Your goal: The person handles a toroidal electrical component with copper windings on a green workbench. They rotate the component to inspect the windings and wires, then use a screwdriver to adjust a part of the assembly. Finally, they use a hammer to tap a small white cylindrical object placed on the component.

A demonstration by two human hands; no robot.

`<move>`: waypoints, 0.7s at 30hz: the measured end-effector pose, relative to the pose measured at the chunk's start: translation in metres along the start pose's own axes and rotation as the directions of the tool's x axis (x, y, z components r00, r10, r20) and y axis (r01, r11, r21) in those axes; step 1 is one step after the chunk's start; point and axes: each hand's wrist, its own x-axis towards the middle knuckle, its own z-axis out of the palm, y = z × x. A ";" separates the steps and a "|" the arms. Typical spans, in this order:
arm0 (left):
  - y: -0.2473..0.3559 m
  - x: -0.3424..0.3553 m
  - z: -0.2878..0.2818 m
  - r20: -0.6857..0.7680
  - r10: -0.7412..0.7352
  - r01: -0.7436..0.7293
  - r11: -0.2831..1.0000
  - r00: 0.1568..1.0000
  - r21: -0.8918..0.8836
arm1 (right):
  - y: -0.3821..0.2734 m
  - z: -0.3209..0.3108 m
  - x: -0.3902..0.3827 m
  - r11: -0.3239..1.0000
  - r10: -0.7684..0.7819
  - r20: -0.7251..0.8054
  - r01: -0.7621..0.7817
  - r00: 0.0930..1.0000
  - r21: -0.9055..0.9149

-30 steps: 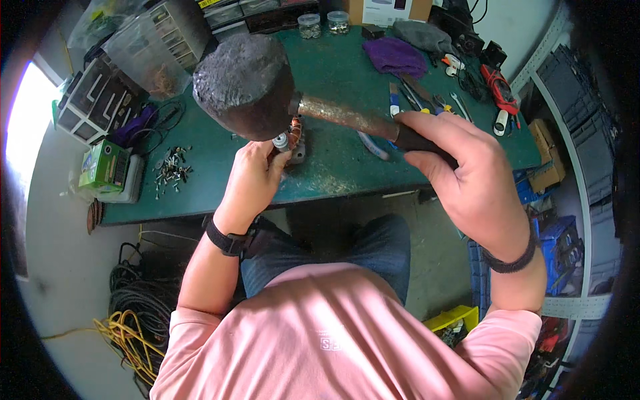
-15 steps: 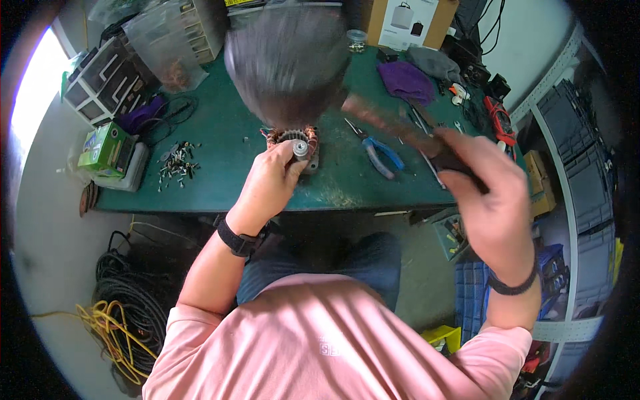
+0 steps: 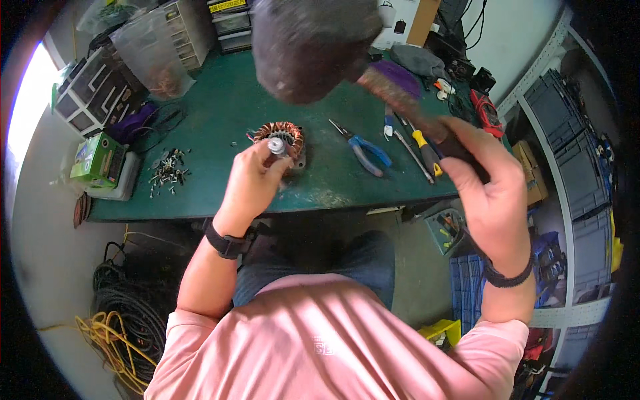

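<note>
In my right hand (image 3: 497, 193) the handle of a large mallet is gripped. Its dark, worn head (image 3: 313, 53) hangs in the air above the bench, slightly blurred. My left hand (image 3: 250, 179) pinches a small silvery round metal part (image 3: 275, 145) upright between thumb and fingers. Just behind those fingers sits a motor stator (image 3: 295, 130), a ring of copper windings on a metal base. The lower end of the metal part is hidden by my fingers, so I cannot tell whether it sits inside the stator.
Blue-handled pliers (image 3: 365, 153), a yellow-handled screwdriver (image 3: 425, 148) and a thin metal rod (image 3: 415, 157) lie right of the stator. Scattered screws (image 3: 170, 172) and a green box (image 3: 99, 160) are at the left. The green bench's (image 3: 220, 193) front edge runs before me.
The mallet head has moved away from the stator, up and to the right, uncovering the copper windings. My left hand still holds the metal part. The whole view has shifted slightly.
</note>
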 end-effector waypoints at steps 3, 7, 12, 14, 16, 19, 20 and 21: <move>0.012 -0.004 -0.015 -0.080 -0.001 -0.005 0.998 0.997 -0.067 | 0.004 -0.013 -0.005 0.985 0.043 -0.021 -0.046 0.999 -0.165; 0.014 -0.015 -0.040 -0.178 -0.013 0.006 0.999 0.984 -0.040 | 0.031 -0.027 -0.025 0.964 0.155 -0.085 -0.170 0.984 -0.207; 0.000 -0.031 -0.060 -0.295 -0.032 0.008 0.997 0.955 -0.083 | 0.098 -0.044 -0.052 0.900 0.244 -0.132 -0.275 0.961 -0.339; -0.014 -0.040 -0.068 -0.272 -0.071 0.035 0.991 0.960 -0.132 | 0.110 -0.052 -0.050 0.828 0.261 -0.146 -0.299 0.954 -0.475; -0.027 -0.048 -0.070 -0.261 -0.106 0.080 0.991 0.960 -0.108 | 0.129 -0.047 -0.051 0.753 0.239 -0.188 -0.304 0.953 -0.584; -0.033 -0.051 -0.064 -0.253 -0.077 0.075 0.997 0.965 -0.018 | 0.169 -0.035 -0.056 0.688 0.190 -0.198 -0.274 0.962 -0.672; -0.031 -0.051 -0.064 -0.232 -0.090 0.088 0.996 0.969 -0.019 | 0.181 -0.030 -0.056 0.644 0.195 -0.196 -0.276 0.961 -0.713; -0.030 -0.053 -0.063 -0.214 -0.103 0.101 0.995 0.971 -0.020 | 0.193 -0.024 -0.054 0.599 0.199 -0.193 -0.275 0.961 -0.752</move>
